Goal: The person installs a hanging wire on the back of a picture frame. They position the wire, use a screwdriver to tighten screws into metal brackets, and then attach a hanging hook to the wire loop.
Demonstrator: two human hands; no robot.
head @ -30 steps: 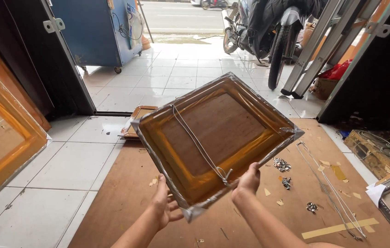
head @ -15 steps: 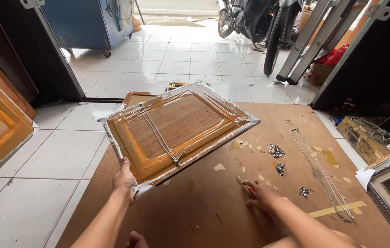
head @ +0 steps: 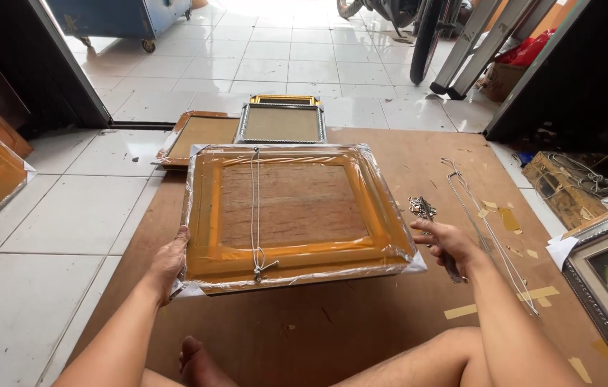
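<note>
Plastic-wrapped orange picture frame (head: 293, 215) has come down nearly flat, back upward; left hand (head: 169, 261) grips its edge, right hand (head: 446, 244) has let go, fingers loosely spread.

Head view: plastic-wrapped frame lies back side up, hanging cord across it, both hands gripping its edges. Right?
Not quite. In the head view only the left hand grips the wrapped frame; the right hand is off its edge, above the brown board. The rest holds.
</note>
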